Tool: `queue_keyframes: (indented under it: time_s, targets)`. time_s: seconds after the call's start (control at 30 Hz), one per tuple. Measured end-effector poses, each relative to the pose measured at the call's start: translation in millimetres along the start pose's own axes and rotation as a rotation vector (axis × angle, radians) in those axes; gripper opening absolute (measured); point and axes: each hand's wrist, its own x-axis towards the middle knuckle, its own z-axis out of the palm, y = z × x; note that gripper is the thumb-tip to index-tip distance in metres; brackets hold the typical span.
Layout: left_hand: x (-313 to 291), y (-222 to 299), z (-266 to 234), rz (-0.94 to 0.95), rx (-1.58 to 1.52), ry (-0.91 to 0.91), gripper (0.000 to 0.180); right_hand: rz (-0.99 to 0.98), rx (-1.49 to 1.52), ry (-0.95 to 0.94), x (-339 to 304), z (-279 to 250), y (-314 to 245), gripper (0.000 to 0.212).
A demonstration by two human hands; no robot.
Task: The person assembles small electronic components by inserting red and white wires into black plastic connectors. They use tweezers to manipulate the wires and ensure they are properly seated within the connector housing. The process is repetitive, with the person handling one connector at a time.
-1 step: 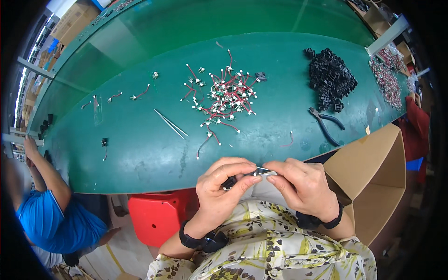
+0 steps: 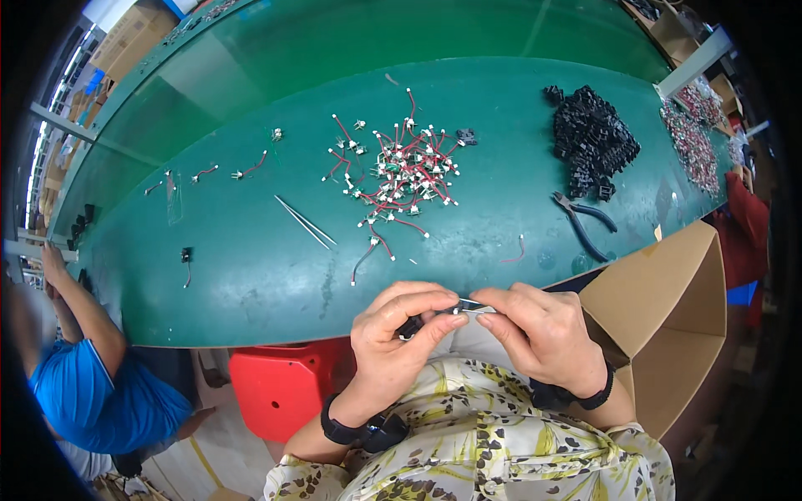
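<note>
1. We take as our landmark the loose heap of red-wired white connectors (image 2: 409, 171) on the smooth green tabletop (image 2: 251, 292).
2. Nearer to us than the heap, at the table's edge, the bare left hand (image 2: 405, 321) pinches a small black plastic piece (image 2: 410, 327) between thumb and fingers, which partly hide it.
3. To the right of that, also on the near side of the heap, the bare right hand (image 2: 543, 326) grips a slim silver metal tool (image 2: 482, 310), pointing towards the black piece; we cannot tell whether the two touch.
4. Left of the heap and slightly nearer, we see silver metal tweezers (image 2: 292, 210) lying with their arms spread.
5. Well right of the heap sits a dense pile of black plastic parts (image 2: 591, 142); black-handled pliers (image 2: 571, 208) lie just nearer to us than that pile.
6. Beyond the heap's near right side stands an open brown cardboard box (image 2: 639, 305).
</note>
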Motion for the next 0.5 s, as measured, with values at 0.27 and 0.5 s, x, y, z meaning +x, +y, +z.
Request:
queue_keyframes:
  time_s: [0.27, 0.5]
  targets:
    - [0.2, 2.3, 1.8, -0.076, 0.09, 0.032, 0.023, 0.066, -0.051, 0.041, -2.4, 9.2, -2.0, 0.016]
    - [3.9, -2.6, 3.5, -0.089, 0.215, 0.071, 0.025, 0.17, 0.067, 0.007, 3.8, 14.9, 4.8, 0.017]
